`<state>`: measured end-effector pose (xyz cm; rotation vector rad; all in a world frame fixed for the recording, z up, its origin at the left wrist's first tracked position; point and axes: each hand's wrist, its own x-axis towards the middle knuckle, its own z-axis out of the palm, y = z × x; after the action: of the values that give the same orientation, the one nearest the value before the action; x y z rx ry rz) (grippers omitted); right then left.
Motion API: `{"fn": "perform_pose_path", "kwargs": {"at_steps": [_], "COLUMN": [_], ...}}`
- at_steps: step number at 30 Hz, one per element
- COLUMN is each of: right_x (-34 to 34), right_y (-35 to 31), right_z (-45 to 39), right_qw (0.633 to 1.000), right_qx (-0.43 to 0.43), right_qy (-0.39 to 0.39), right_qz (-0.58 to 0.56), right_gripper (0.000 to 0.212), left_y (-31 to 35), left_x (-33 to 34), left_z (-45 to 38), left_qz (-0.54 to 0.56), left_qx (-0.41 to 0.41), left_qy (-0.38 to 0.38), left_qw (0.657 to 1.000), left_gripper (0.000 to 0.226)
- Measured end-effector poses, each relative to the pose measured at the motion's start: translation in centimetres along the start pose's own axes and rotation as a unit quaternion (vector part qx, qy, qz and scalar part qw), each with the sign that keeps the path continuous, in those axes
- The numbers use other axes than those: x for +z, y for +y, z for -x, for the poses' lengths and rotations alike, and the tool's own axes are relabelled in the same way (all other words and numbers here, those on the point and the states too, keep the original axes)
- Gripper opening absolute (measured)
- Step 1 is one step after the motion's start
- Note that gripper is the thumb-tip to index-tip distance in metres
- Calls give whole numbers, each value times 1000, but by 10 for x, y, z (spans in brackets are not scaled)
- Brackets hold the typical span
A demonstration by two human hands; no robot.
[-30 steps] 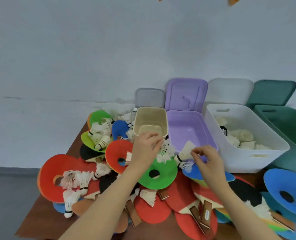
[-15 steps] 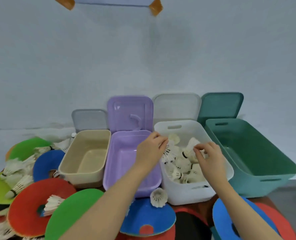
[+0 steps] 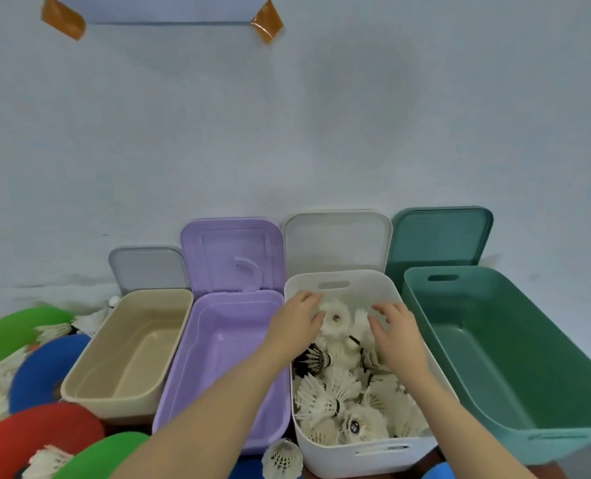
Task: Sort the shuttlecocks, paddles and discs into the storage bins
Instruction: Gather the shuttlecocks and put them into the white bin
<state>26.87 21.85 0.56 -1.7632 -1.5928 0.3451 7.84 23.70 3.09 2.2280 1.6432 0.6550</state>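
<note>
Nearest to us, in front of the white bin (image 3: pixel 363 456), one stray shuttlecock (image 3: pixel 282 458) lies on the surface against the bin's front wall, with a green disc (image 3: pixel 93 458), a red disc (image 3: pixel 34 433) and a blue disc (image 3: pixel 41 371) off to the bin's left, more shuttlecocks scattered among them.

Inside the white bin sits the pile of shuttlecocks (image 3: pixel 342 399), mostly white with a dark-feathered one (image 3: pixel 313 359) near the left wall. Half a second ago each of our hands pinched a shuttlecock just over this bin. Now our left hand (image 3: pixel 296 324) and right hand (image 3: pixel 396 335) hover above the pile with fingers spread and loose, each grip apart and holding nothing. A white shuttlecock (image 3: pixel 335 316) between the two hands looks freshly dropped, cork toward us. We judge that both birds have been released into the right container, so this pair is sorted.

Left of the white bin, the purple bin (image 3: pixel 183 402) and beyond it the beige bin (image 3: pixel 79 382) show bare floors; to its right the green bin (image 3: pixel 529 426) looks bare too. Behind each bin its lid leans on the wall. With discs and loose shuttlecocks on the surface and no paddle in view now, we reckon plenty of sorting remains, and our hands are free to go back for more.
</note>
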Motion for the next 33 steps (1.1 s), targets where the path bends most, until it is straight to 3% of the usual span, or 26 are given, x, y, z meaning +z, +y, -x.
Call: {"fn": "perform_pose_path", "kwargs": {"at_steps": [11, 22, 26, 30, 33], "right_x": [37, 137, 182, 223, 249], "right_y": [-63, -199, -251, -294, -313], "right_z": [38, 122, 163, 202, 226], "right_qw": [985, 967, 966, 965, 958], "right_qx": [-168, -234, -236, -231, -235], "right_qy": [-31, -91, -104, -125, -166], "right_qz": [-1, -33, -14, 8, 18], "right_gripper": [13, 19, 32, 28, 23], "left_y": [-57, -191, -248, -305, -339], "left_x": [-61, -157, -187, -206, -215], "left_z": [58, 175, 226, 274, 305], "left_qz": [-130, -131, -109, -111, -102], "left_qx": [101, 24, -6, -40, -73], "left_qy": [99, 90, 61, 41, 17], "left_qw": [981, 987, 992, 992, 992], "left_gripper": [37, 35, 40, 55, 34]}}
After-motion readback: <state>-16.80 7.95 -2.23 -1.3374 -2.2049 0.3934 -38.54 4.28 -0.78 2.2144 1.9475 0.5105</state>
